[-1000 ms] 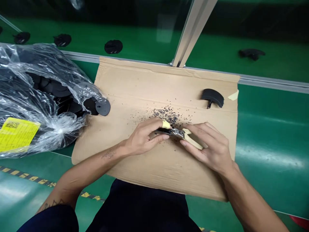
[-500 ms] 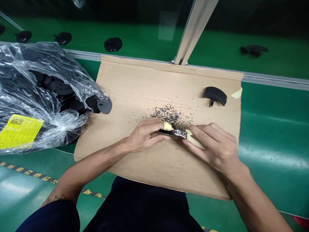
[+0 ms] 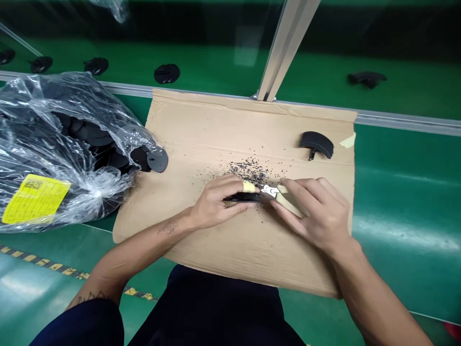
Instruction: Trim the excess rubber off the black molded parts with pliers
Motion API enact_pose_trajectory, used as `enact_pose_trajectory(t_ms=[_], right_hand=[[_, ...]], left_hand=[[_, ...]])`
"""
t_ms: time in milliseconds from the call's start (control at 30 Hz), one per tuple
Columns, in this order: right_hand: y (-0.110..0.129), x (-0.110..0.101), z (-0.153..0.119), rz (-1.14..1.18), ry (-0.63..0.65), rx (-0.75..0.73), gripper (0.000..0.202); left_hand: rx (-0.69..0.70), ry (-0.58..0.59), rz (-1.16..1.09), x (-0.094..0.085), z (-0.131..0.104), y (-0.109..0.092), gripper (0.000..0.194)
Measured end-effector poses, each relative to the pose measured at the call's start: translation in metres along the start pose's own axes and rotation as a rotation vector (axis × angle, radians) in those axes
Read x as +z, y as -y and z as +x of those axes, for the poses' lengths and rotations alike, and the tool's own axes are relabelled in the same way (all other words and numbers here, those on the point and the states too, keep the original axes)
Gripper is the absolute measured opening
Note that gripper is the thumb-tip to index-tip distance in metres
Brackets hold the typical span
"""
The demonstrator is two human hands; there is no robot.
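Note:
My left hand (image 3: 219,198) pinches a flat black plastic part (image 3: 243,197) between thumb and fingers; yellow tape wraps its index finger. In my right hand (image 3: 320,209) is a pair of cutting pliers (image 3: 269,191) with cream-coloured handles. The pliers' jaws point left, at the right end of the black part; whether they touch it I cannot tell. Many small black bits (image 3: 250,169) lie scattered on the cardboard sheet (image 3: 230,250) just beyond my hands. Farther off at the right, a curved black piece with a short stem (image 3: 317,144) rests on the cardboard.
On the left lies a clear plastic bag (image 3: 72,144) of round black discs, bearing a yellow label (image 3: 36,199). One disc (image 3: 157,159) pokes out onto the cardboard. Behind the sheet stand a metal rail (image 3: 406,122) and an upright post (image 3: 288,48). A tape scrap (image 3: 347,141) sticks at the right edge.
The black part has turned so that more of its dark face shows between my left fingers. The pliers have shifted slightly, still in my right hand. The whole view has moved a little.

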State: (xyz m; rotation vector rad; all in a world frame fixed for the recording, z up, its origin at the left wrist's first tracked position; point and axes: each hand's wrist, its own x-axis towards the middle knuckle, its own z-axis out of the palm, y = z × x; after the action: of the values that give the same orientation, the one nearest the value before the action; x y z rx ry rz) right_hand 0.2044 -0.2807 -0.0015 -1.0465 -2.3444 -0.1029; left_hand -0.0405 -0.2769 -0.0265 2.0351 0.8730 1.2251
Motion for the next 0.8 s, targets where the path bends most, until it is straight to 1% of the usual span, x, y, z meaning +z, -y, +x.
enact_pose_trajectory(t_ms=[100, 200, 300, 400, 467, 500, 567, 600, 633, 700, 800], right_hand=[[0.002, 0.0, 0.0, -0.028, 0.015, -0.009, 0.037], [0.002, -0.001, 0.001, -0.035, 0.0, -0.009, 0.036], [0.001, 0.0, 0.001, -0.054, 0.002, -0.003, 0.036], [0.001, 0.002, -0.001, -0.023, 0.022, 0.029, 0.035], [0.003, 0.003, -0.002, 0.081, 0.009, 0.1, 0.033], [0.003, 0.002, -0.002, 0.167, -0.002, 0.155, 0.032], [0.005, 0.0, -0.001, 0.374, -0.006, 0.259, 0.028], [0.006, -0.001, 0.0, 0.474, 0.009, 0.286, 0.027], [0.007, -0.002, 0.001, 0.56, 0.033, 0.29, 0.025], [0.01, -0.002, 0.001, 0.674, 0.094, 0.246, 0.024], [0.014, 0.001, 0.0, 0.71, 0.123, 0.175, 0.029]], left_hand=[[0.018, 0.002, 0.065, 0.0, 0.0, 0.001, 0.017], [0.027, -0.033, 0.117, 0.0, 0.0, 0.001, 0.02], [0.025, -0.057, 0.121, -0.001, 0.001, 0.002, 0.021], [0.015, -0.037, 0.087, 0.0, 0.001, 0.002, 0.02], [-0.016, -0.037, 0.055, 0.0, 0.001, 0.002, 0.02], [-0.043, -0.055, 0.039, -0.001, 0.001, 0.002, 0.02], [-0.106, -0.118, -0.004, -0.002, 0.002, 0.001, 0.023], [-0.137, -0.153, -0.033, -0.003, 0.002, 0.001, 0.024], [-0.167, -0.177, -0.063, -0.004, 0.003, 0.0, 0.026], [-0.212, -0.202, -0.128, -0.004, 0.003, -0.001, 0.026], [-0.233, -0.197, -0.196, -0.002, 0.002, -0.002, 0.022]])
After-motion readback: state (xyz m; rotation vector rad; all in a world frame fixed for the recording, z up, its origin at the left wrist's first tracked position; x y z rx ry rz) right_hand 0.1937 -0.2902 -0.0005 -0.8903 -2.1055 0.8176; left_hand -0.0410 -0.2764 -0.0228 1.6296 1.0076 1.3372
